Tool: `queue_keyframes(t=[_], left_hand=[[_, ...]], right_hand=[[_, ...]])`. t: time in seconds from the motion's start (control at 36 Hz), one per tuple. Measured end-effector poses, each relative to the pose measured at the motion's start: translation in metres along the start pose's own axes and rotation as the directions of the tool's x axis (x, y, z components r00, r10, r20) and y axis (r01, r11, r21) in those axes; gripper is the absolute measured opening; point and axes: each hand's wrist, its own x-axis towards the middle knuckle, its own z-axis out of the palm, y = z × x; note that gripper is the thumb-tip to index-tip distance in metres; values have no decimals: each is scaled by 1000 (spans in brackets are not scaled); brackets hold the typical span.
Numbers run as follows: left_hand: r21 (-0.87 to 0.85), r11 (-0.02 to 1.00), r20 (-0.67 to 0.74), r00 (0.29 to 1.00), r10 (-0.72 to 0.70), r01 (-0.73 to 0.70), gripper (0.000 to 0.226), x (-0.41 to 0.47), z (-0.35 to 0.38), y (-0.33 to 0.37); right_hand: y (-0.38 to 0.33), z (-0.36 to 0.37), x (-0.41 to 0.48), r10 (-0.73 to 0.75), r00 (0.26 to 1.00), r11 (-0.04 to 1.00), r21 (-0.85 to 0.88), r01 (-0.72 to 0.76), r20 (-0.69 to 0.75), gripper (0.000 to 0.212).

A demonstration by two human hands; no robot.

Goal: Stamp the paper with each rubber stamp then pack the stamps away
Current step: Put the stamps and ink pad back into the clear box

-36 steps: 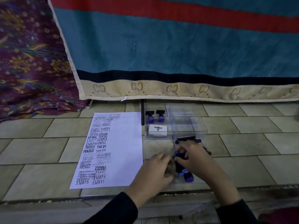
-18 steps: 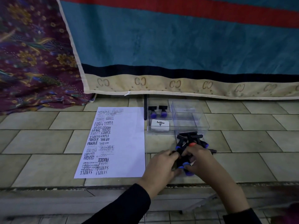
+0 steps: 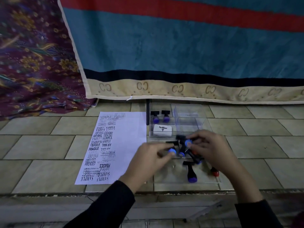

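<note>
A white paper point(image 3: 125, 145) covered in black stamp prints lies on the tiled floor. To its right, a clear tray point(image 3: 205, 182) holds a heap of black rubber stamps with blue knobs point(image 3: 183, 149). My left hand point(image 3: 146, 162) pinches one blue-knobbed stamp point(image 3: 171, 150) at the heap's left side. My right hand point(image 3: 212, 148) grips another blue-knobbed stamp point(image 3: 188, 143) above the heap. One stamp point(image 3: 190, 171) lies alone nearer me, and a red-knobbed stamp point(image 3: 215, 172) peeks from under my right wrist.
Behind the tray, a clear box point(image 3: 152, 129) holds two upright stamps point(image 3: 160, 116) and a white Artline ink pad point(image 3: 162, 130). An empty clear box point(image 3: 189, 117) stands right of it. A striped blanket point(image 3: 181, 46) and patterned cloth point(image 3: 32, 55) hang behind.
My hands have moved apart over the heap, each now lifting a stamp with its blue knob showing. One stamp now lies loose near the tray's front. The view has shifted slightly.
</note>
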Motion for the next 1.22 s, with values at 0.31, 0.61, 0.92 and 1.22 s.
queue_keyframes(t=[0.31,0.61,0.92,1.22], left_hand=[[107,988,-184,979,-91,112,25,108,-40,-17],[297,918,-139,963,-231,263,27,150,-9,-41],[416,829,-143,927,-347,374,23,169,0,-38],[466,808,-100,929,-358,361,24,174,4,-41]], right_hand=[[-2,23,114,-71,983,978,-206,35,-172,6],[39,60,178,-30,1000,886,-463,24,-6,6],[44,62,193,18,995,790,-611,44,96,10],[41,56,190,-12,980,753,-643,138,196,20]])
